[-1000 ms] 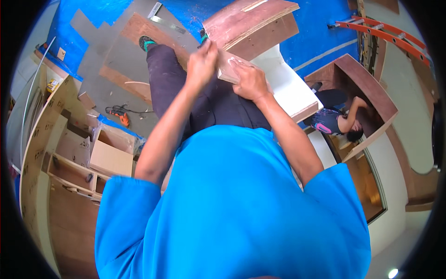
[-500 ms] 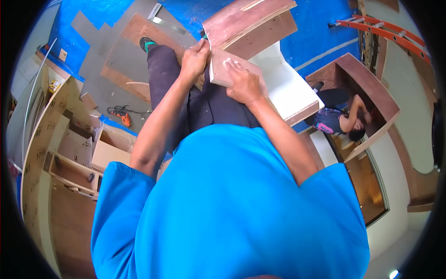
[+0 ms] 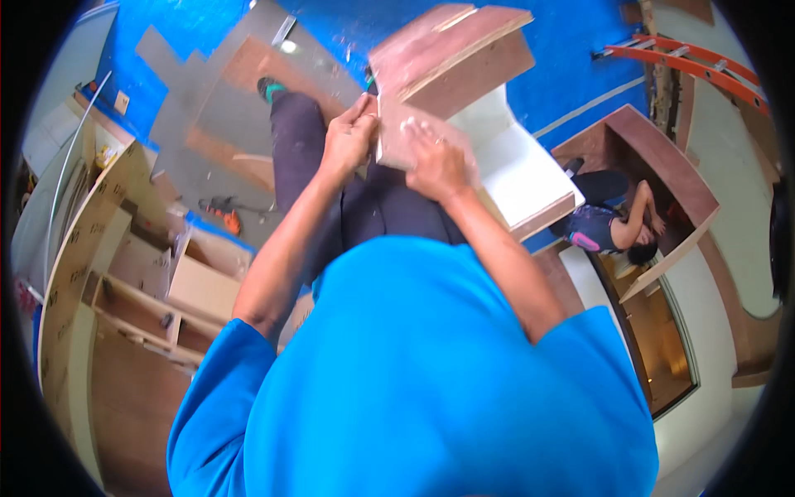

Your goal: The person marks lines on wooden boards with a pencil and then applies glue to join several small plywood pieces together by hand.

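Observation:
A reddish-brown plywood piece (image 3: 396,142) with a pale edge stands over my legs, joined to or touching a larger angled plywood box section (image 3: 451,54). At its left edge, my left hand (image 3: 349,139) is closed, thumb and fingers pinching the rim. My right hand (image 3: 437,166) lies on the face of the piece with its fingers stretched out, whitish at the tips and slightly blurred. Whether anything lies under that palm is hidden. To the right of the right hand is a white curved panel (image 3: 517,170) with a plywood edge.
A co-worker (image 3: 621,219) crouches by an open plywood box (image 3: 667,157) at the right. An orange ladder (image 3: 687,62) lies beyond. On the grey boards (image 3: 178,108) at left rests an orange corded power tool (image 3: 228,219). Wooden cabinets (image 3: 137,311) line the left; blue sheeting (image 3: 331,21) covers the floor.
The view has tilted a little, so everything sits slightly lower. My right hand has shifted slightly across the plywood face; the left keeps its grip on the edge.

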Available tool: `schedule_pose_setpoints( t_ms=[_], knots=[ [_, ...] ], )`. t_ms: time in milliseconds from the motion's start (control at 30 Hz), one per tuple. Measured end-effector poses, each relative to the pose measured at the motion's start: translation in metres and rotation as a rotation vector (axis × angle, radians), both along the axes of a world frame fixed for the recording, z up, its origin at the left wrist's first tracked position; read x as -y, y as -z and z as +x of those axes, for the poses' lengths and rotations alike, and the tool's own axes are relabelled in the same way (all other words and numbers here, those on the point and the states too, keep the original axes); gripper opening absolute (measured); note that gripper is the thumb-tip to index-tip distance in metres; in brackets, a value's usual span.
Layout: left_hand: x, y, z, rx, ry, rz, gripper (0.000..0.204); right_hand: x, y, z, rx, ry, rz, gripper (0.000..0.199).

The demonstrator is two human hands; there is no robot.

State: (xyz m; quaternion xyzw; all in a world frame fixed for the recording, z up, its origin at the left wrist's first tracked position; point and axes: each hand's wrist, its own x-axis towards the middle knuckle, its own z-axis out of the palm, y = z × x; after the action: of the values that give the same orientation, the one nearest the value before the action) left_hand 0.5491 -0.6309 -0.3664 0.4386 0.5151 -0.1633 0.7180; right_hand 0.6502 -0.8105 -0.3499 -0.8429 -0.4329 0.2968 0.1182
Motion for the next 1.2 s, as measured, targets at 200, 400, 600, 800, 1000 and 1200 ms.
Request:
schedule_pose_setpoints(
  t_ms=[200, 400, 600, 800, 1000, 1200],
  knots=[
    [0.016, -0.078, -0.025, 0.171, 0.149, 0.141, 0.062, 0.013, -0.007, -0.012, -0.062, 0.041, -0.032, 0.073],
    [-0.025, 0.035, 0.028, 0.016, 0.078, 0.137, 0.057, -0.007, -0.004, 0.0, -0.006, -0.058, 0.015, 0.072],
    [0.018, -0.103, -0.034, 0.134, 0.082, 0.098, 0.066, 0.006, -0.009, -0.014, -0.005, 0.019, -0.027, 0.072],
    [-0.018, 0.026, 0.019, -0.004, 0.073, 0.133, 0.063, 0.0, -0.009, -0.016, -0.052, -0.002, 0.016, 0.069],
    [0.001, -0.075, -0.023, 0.181, 0.254, 0.102, 0.065, 0.012, -0.002, -0.016, -0.009, 0.056, 0.0, 0.067],
    [-0.008, -0.002, 0.0, 0.142, 0.295, 0.348, 0.064, 0.0, -0.009, -0.017, -0.021, 0.008, 0.009, 0.069]
  ],
)
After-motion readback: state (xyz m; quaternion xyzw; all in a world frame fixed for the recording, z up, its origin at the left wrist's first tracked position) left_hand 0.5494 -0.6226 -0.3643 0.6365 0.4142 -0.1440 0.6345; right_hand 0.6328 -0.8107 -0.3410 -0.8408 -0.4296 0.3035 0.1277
